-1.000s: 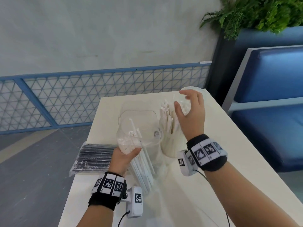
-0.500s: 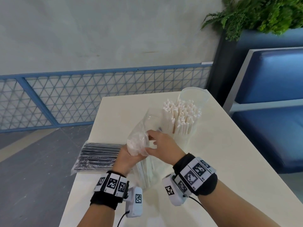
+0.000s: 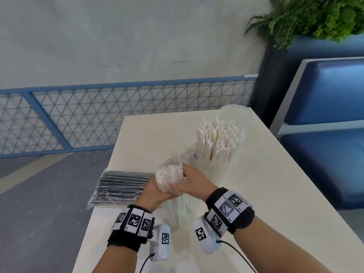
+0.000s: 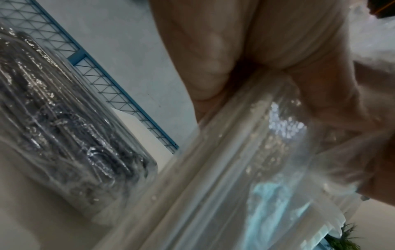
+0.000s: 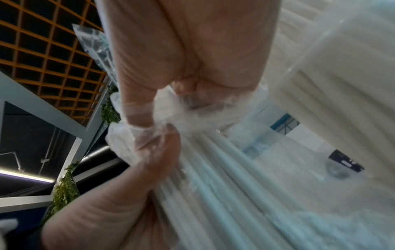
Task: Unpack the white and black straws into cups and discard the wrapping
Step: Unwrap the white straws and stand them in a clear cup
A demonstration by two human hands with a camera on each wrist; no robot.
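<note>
A clear plastic bag of white straws (image 3: 169,175) stands upright on the table, near its left front. My left hand (image 3: 157,192) grips the bunch from the left, just below its top. My right hand (image 3: 190,182) pinches the crumpled wrapping at the top from the right; the right wrist view shows its fingers (image 5: 147,118) under the film, against the left hand (image 5: 119,189). Behind them, a clear cup (image 3: 216,168) holds several unpacked white straws (image 3: 218,140). A sealed pack of black straws (image 3: 122,185) lies flat at the table's left edge, also seen as the black pack (image 4: 64,126).
A second clear cup (image 3: 239,117) stands at the far right corner of the white table (image 3: 275,194). A blue bench (image 3: 325,144) is to the right, with a plant (image 3: 315,14) above it. A blue mesh fence (image 3: 78,119) runs behind, and the floor drops off left of the table.
My right hand left the straws in the cup and came down to the bag's top. Both hands now hold the bag, which has been gathered more tightly.
</note>
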